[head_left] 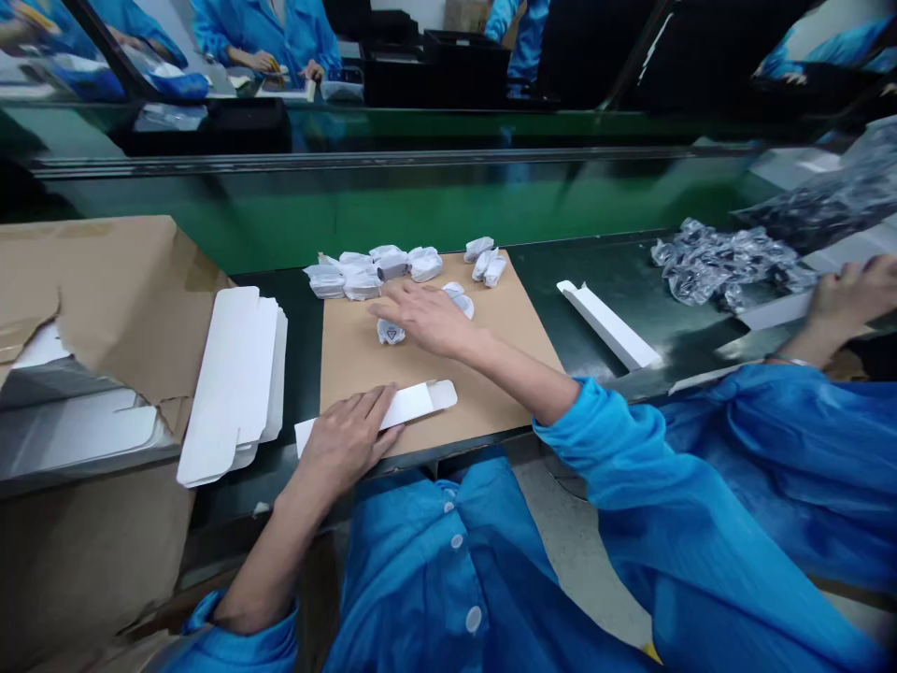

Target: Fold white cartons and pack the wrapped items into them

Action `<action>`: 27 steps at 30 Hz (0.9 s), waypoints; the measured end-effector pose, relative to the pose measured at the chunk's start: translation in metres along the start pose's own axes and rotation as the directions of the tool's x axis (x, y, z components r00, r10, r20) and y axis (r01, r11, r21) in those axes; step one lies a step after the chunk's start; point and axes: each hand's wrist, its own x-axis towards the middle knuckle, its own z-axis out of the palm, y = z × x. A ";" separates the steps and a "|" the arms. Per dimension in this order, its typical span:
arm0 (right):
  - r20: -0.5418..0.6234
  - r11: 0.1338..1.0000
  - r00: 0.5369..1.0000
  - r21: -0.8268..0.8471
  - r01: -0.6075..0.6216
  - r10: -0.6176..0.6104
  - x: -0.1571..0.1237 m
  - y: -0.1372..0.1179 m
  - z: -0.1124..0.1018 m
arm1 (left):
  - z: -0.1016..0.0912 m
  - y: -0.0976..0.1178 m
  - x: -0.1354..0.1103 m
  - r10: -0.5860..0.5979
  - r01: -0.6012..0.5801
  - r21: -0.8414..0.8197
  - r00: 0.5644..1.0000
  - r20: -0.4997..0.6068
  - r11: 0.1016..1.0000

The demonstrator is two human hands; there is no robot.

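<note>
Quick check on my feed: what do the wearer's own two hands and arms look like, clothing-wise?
The left hand and right hand are bare, with no gloves, watch or bracelet visible. The left sleeve and right sleeve are bright blue, loose and creased, ending short of the wrists. No markings show on either sleeve.

Packets (361, 282) on cardboard sheet (350, 350), cartons (234, 374) left, box (609, 327) right, plastic heap (729, 262) farther right

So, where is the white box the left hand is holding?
In the head view, the white box is slightly left of and below centre, under the left hand, across the near-left corner of the brown cardboard sheet.
</note>
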 end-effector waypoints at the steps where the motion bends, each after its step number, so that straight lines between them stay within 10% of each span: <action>1: 0.039 0.992 0.994 -0.072 0.101 -0.098 0.008 0.001 0.002 | -0.001 0.001 0.000 0.032 -0.031 0.035 0.999 -0.015 0.999; 4: 0.179 0.968 0.964 -0.123 0.221 -0.197 0.018 0.002 0.008 | -0.005 0.003 -0.004 0.079 -0.074 0.101 0.996 -0.046 0.992; 12: 0.225 0.950 0.924 -0.097 -0.296 0.310 -0.031 0.015 0.000 | -0.006 0.004 -0.012 -0.008 0.010 0.090 1.000 -0.022 0.996; 19: 0.209 0.985 0.969 -0.083 0.152 -0.132 -0.053 0.017 -0.005 | -0.008 0.000 -0.017 0.035 -0.029 0.073 0.996 -0.087 0.997; 27: 0.134 0.965 0.978 0.189 -0.182 0.158 -0.090 0.006 0.003 | -0.022 -0.006 -0.036 0.001 0.021 0.093 0.974 -0.225 0.995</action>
